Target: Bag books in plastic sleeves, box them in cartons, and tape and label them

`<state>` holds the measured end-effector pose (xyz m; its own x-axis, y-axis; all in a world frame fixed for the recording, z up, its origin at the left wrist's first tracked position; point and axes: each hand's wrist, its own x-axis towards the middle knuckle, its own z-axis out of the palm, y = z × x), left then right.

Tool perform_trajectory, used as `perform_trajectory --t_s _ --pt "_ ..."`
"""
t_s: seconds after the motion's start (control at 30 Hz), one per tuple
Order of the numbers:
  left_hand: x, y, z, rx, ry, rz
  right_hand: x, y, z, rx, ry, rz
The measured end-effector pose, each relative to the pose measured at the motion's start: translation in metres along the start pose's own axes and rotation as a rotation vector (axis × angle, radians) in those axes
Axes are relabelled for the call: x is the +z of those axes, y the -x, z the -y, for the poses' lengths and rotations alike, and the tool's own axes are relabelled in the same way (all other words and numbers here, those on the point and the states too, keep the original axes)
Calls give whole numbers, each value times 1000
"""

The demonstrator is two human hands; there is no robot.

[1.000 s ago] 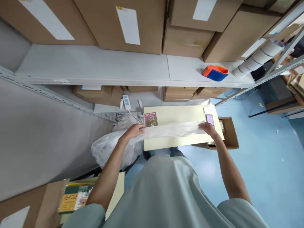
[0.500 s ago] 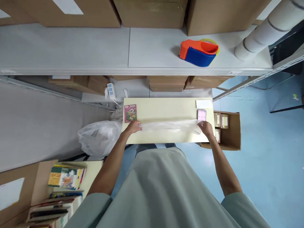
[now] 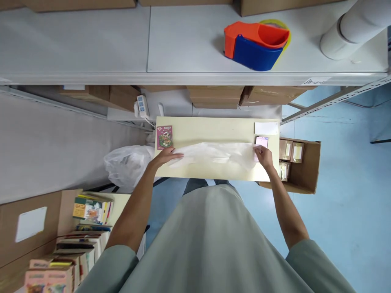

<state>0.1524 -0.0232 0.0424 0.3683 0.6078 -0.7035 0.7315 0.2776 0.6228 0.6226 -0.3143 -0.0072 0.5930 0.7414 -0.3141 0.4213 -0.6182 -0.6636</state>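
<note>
Head view, and it's the white plastic sheet (image 3: 214, 154) stretched lengthwise between the hands, running along the bench's (image 3: 210, 128) long edges, right hand (image 3: 264, 158) pinching its right end, left hand (image 3: 164, 156) at the other, those fingers (image 3: 178, 155) gripping or not, can't tell!

- Loose grey-green shirt (image 3: 226, 244), softly creased in front
- Short matching sleeves (image 3: 314, 262)
- Dark trousers (image 3: 195, 184) below the hem
- Bare left hand (image 3: 166, 156), bare right hand (image 3: 264, 157)

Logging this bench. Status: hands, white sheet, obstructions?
Right hand pinching white sheet, left hand at its other end. Sheet lengthwise over table. Nearby: phone at right hand, booklet at left.
</note>
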Motion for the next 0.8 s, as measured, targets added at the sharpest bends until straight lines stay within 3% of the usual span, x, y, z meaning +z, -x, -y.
perform_trajectory --t_s 0.1,0.3,0.43,0.6,0.8 --pt "2 3 -4 -25 124 24 -2 -6 1 -18 -54 -14" --pt "-2 6 -8 40 309 -103 -6 -12 6 49 -49 50" --pt "-4 10 -8 -11 382 -86 -7 -11 10 69 -21 93" --pt "-12 6 -2 32 329 -130 -10 -11 8 74 43 89" --pt "-32 -4 10 94 75 -185 -3 -10 7 57 116 87"
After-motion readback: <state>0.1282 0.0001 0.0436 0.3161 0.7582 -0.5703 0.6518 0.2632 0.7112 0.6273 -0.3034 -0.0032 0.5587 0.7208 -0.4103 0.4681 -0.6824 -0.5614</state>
